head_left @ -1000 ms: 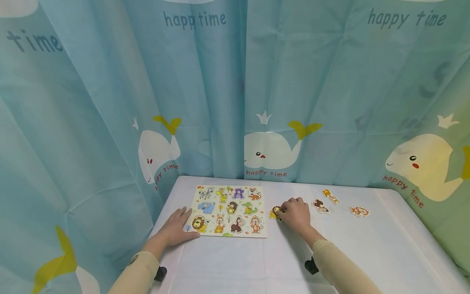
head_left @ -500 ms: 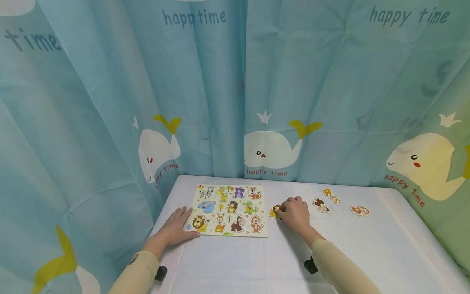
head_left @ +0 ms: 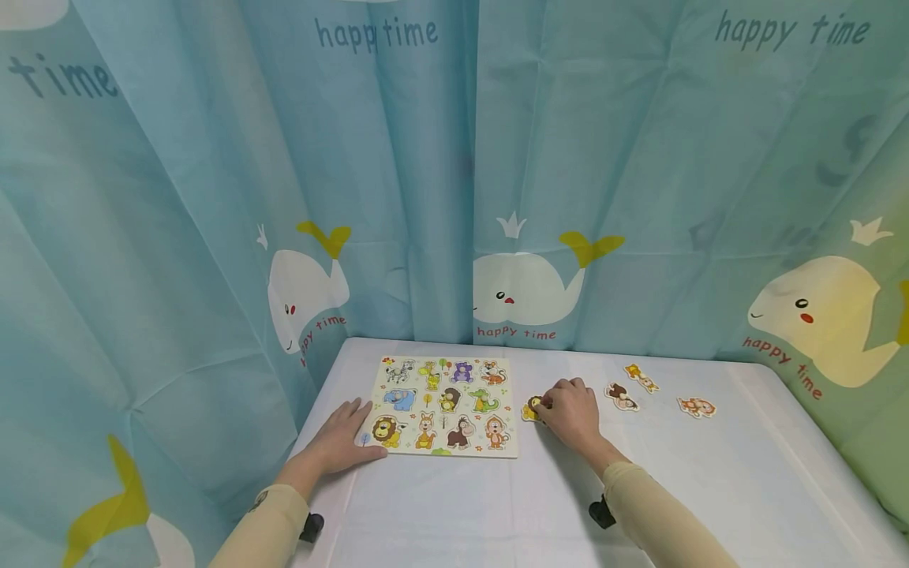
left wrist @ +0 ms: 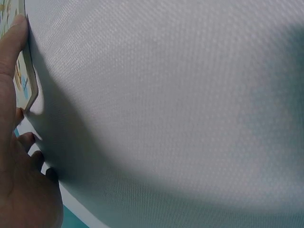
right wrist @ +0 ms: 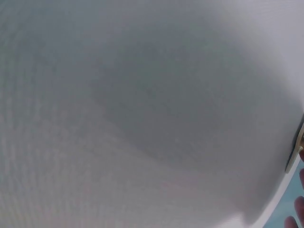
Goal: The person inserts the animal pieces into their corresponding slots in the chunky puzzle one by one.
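A wooden animal puzzle board (head_left: 442, 455) lies on the left part of the table in the head view. My left hand (head_left: 339, 442) rests at its lower left corner, thumb along the front edge and fingers by the left side. In the left wrist view, the left hand's thumb (left wrist: 12, 45) lies on the board edge (left wrist: 31, 78). Just right of the board, my right hand (head_left: 574, 414) pinches a lion puzzle piece (head_left: 532, 409) by its right part, which the fingers hide. Only a sliver of that piece (right wrist: 295, 149) shows in the right wrist view.
Right of the right hand lie a brown-and-white piece (head_left: 622, 397), a yellow-orange piece (head_left: 641, 378) and an orange monkey piece (head_left: 697, 407) on the white-covered table (head_left: 454, 513). A blue curtain (head_left: 426, 197) with whales hangs behind the table.
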Available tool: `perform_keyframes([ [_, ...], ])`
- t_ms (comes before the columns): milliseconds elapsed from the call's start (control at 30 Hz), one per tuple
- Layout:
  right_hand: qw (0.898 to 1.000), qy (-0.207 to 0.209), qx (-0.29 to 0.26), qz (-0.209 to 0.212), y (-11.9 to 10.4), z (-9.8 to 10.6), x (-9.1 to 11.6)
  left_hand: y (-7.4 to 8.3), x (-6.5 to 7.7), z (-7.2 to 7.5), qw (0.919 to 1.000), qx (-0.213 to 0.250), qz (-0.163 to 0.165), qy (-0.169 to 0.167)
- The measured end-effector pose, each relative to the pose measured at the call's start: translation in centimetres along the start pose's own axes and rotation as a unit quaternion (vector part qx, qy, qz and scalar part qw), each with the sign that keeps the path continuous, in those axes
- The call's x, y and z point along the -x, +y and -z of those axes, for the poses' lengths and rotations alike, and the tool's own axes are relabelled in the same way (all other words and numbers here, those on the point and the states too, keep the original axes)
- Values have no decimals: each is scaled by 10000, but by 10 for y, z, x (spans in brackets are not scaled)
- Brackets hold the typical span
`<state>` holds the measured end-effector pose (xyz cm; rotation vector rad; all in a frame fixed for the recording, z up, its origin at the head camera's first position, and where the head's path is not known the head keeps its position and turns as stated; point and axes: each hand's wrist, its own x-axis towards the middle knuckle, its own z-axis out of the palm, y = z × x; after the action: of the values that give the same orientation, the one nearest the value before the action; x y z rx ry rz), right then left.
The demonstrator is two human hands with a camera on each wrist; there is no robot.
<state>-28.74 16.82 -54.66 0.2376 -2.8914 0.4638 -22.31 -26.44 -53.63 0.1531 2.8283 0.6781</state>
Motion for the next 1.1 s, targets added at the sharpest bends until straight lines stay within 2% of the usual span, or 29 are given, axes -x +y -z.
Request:
perform_keyframes([
  [500,9998,-29,-109,170,4,3,1,2,1,1,10000,-15,17,-16],
  [900,9976,-146,-142,654,8,7,1,2,2,1,10000,-35,-11,5],
  [1100,9967,-238,-170,751,10,7,2,2,2,1,10000,-30,-24,11],
])
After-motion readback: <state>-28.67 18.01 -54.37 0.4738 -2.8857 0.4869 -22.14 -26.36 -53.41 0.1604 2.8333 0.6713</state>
